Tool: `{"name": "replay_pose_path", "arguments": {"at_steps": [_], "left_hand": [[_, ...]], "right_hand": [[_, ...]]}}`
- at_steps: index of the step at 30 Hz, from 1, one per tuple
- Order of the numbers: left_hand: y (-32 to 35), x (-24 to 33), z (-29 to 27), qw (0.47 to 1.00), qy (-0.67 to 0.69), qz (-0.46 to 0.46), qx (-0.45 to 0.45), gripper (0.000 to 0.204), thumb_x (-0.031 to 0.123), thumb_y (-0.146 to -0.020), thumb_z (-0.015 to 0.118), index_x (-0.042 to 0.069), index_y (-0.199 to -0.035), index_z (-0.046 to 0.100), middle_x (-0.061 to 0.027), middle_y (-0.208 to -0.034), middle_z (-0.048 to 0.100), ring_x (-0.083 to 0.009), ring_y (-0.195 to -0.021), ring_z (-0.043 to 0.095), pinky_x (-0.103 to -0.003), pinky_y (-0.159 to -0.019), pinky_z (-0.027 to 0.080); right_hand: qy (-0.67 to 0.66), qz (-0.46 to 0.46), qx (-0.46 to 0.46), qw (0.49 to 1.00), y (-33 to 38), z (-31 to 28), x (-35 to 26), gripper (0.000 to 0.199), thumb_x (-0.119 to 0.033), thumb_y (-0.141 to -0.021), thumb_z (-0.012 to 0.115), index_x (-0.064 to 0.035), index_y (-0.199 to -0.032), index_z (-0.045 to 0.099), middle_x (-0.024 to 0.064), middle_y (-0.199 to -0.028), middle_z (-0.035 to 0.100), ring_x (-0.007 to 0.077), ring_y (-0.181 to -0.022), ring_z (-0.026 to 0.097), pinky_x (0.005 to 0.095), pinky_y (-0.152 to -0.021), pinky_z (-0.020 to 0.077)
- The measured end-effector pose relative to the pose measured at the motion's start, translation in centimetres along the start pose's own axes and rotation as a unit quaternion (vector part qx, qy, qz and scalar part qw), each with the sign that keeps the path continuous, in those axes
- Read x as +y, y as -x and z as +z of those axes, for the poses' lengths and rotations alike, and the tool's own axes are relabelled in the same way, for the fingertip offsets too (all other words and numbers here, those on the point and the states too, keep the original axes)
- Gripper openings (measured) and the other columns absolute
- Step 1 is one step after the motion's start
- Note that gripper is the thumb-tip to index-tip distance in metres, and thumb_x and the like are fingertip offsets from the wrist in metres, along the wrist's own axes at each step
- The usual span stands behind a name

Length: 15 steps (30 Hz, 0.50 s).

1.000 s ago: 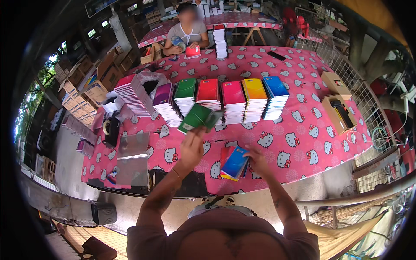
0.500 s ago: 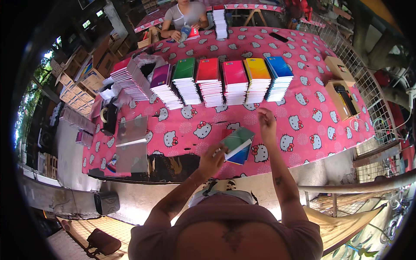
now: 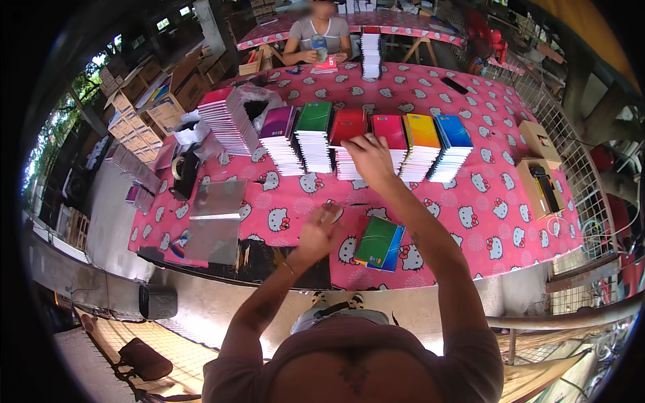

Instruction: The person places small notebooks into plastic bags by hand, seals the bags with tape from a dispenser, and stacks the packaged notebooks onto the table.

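My right hand (image 3: 371, 158) reaches over the stack of red notebooks (image 3: 349, 122), its bent fingers gripping the near edge of the top red notebook; the thumb is hidden. Smeared by motion, my left hand (image 3: 321, 232) hovers over the near table, left of a small pile. Whether it holds anything is unclear. On that pile a green spiral notebook (image 3: 379, 240) lies on a blue notebook (image 3: 398, 258). Beside the red stack stand stacks of purple (image 3: 278, 122), green (image 3: 314, 117), pink (image 3: 390, 129), yellow (image 3: 422, 129) and blue notebooks (image 3: 453, 131).
A clear plastic sheet (image 3: 218, 201) and a tape dispenser (image 3: 183, 176) lie at the left, with a tall notebook stack (image 3: 227, 121) beyond. Cardboard boxes (image 3: 541, 188) sit at the right edge. Across the table a person (image 3: 321, 40) handles notebooks near a phone (image 3: 454, 85).
My right hand has moved forward and left onto the red stack. My left hand has let go of the green notebook, which now rests flatter on the blue one. The view has shifted.
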<state>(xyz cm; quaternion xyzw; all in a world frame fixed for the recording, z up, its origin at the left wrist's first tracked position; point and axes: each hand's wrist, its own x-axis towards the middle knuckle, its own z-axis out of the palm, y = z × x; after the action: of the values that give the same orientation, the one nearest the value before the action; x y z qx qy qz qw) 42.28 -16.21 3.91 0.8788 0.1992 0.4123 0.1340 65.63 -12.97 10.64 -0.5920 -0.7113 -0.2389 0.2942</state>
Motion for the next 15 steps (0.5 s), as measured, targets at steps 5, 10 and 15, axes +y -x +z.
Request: {"name": "replay_pose_path", "arguments": {"at_steps": [5,10,15], "left_hand": [[-10.8,-11.8,-6.5,0.957,-0.267,-0.031,0.109,0.054,0.013,-0.089,0.067,0.004,-0.140,0.050,-0.0173,-0.139,0.055,-0.0348,-0.123,0.055,-0.052,-0.104,0.042],[-10.0,-18.8,-9.7,0.924,-0.383,0.003,-0.008,0.039,0.013,-0.093,0.061,0.012,-0.132,0.061,-0.0061,-0.130,0.065,-0.0287,-0.123,0.058,-0.057,-0.109,0.037],[-2.6,-2.1,-1.8,0.994,-0.039,0.049,0.089,0.029,-0.003,-0.090,0.057,0.003,-0.117,0.067,-0.0117,-0.110,0.065,-0.0314,-0.108,0.061,-0.043,-0.096,0.050]], "right_hand": [[-0.030,0.034,-0.047,0.998,13.4,-8.2,-8.1,0.036,-0.015,-0.084,0.070,-0.0136,-0.120,0.069,0.0023,-0.113,0.063,0.0238,-0.102,0.059,0.0423,-0.089,0.0436],[-0.195,0.217,-0.088,0.952,23.6,-8.0,-10.6,0.035,-0.019,-0.086,0.073,-0.0092,-0.120,0.067,0.0108,-0.119,0.063,0.0306,-0.109,0.059,0.0417,-0.093,0.0452],[-0.427,0.591,0.062,0.681,26.5,-6.2,-7.5,0.048,-0.026,-0.093,0.069,-0.0064,-0.135,0.055,0.0088,-0.113,0.064,0.0233,-0.103,0.060,0.0354,-0.086,0.0459]]}}
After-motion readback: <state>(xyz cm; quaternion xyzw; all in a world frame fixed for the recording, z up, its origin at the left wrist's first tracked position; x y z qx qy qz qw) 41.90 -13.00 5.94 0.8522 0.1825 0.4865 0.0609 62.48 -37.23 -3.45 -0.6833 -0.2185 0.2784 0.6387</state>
